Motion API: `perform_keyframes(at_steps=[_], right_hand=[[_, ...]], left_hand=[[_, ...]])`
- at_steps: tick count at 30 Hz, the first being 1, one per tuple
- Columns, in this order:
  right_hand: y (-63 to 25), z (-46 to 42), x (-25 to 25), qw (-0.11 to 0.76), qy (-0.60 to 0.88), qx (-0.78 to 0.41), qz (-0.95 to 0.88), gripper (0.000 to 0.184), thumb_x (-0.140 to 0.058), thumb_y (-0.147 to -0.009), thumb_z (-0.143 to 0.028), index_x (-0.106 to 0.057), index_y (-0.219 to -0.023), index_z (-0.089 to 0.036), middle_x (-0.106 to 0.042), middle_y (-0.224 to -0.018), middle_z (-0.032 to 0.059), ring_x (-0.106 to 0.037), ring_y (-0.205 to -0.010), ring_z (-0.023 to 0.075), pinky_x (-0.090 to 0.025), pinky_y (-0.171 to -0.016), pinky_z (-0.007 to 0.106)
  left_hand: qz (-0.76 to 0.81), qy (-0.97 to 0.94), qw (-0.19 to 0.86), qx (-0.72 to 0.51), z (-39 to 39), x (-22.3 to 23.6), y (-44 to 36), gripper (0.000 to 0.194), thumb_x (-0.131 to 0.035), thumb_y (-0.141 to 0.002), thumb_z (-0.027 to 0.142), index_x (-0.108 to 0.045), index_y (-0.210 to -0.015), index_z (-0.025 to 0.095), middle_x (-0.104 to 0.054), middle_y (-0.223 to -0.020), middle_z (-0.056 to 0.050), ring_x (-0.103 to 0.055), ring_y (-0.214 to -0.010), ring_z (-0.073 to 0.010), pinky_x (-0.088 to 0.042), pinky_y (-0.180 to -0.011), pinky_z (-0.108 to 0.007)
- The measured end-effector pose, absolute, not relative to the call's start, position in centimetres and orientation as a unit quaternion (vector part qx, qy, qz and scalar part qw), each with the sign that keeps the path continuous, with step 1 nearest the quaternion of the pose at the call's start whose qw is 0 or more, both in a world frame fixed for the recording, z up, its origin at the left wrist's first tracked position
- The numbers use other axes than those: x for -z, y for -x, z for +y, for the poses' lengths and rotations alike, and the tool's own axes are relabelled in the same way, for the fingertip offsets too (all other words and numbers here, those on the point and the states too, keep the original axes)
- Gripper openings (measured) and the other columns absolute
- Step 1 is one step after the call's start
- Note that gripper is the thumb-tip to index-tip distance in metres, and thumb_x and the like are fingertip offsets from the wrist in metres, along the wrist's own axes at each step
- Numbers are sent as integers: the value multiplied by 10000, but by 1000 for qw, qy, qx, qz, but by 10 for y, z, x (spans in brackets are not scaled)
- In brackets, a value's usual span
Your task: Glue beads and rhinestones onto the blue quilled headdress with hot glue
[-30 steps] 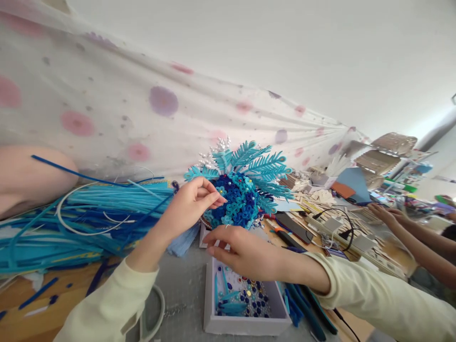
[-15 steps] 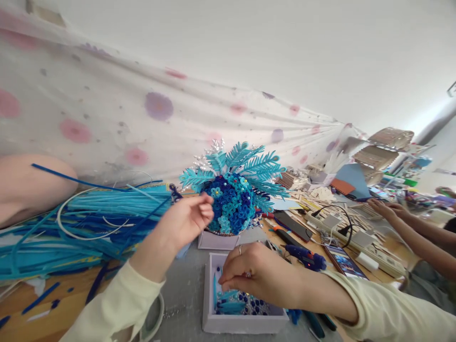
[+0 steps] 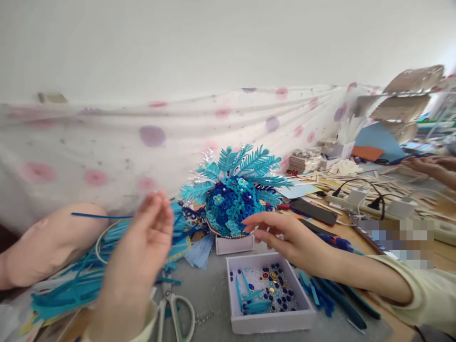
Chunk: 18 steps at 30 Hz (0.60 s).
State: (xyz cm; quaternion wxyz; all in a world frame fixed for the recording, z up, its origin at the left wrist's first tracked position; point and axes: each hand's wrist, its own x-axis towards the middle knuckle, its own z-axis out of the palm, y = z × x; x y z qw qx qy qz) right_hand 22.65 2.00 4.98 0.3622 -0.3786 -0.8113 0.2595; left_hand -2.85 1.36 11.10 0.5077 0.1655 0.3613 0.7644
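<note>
A beaded ornament of blue flowers and turquoise feather-like leaves stands on a small pale box. My right hand is at its lower right side, the fingers stretched out and apart; whether they touch it I cannot tell. Below that hand sits a white tray with blue beads, several red and gold gems and turquoise slivers. My left hand is raised to the left of the ornament, its fingertips smeared by motion. Nothing shows in it.
White-handled scissors lie on the grey mat. Turquoise and blue strips are heaped at left by a pinkish rounded form. At right are a glue gun, a power strip, wooden sticks and another person's hands.
My right hand has come up out of the tray to the ornament's side. My left hand has drawn back from the ornament to the left. The whole view has shifted, showing the scissors.
</note>
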Motion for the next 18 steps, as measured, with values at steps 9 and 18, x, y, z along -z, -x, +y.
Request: perform_keyframes(at_steps=[9, 18], right_hand=[[-190, 16, -49, 366, 322, -538, -688, 671, -858, -697, -493, -577, -1210, -164, -724, -1033, 79, -706, -793, 177, -565, -612, 256], [-224, 13, -41, 402, 342, -563, -636, 485, -787, -734, -609, -683, -849, -150, -744, -767, 38, -684, -626, 133, -556, -516, 207]], left_hand=[[351, -134, 660, -650, 1, -85, -50, 240, -525, -946, -25, -689, -939, 149, -795, -845, -32, -774, -724, -115, -636, -653, -148], [384, -158, 677, -608, -6, -63, -62, 233, -545, -925, -44, -690, -946, 137, -803, -881, -59, -779, -742, -134, -646, -673, -190]])
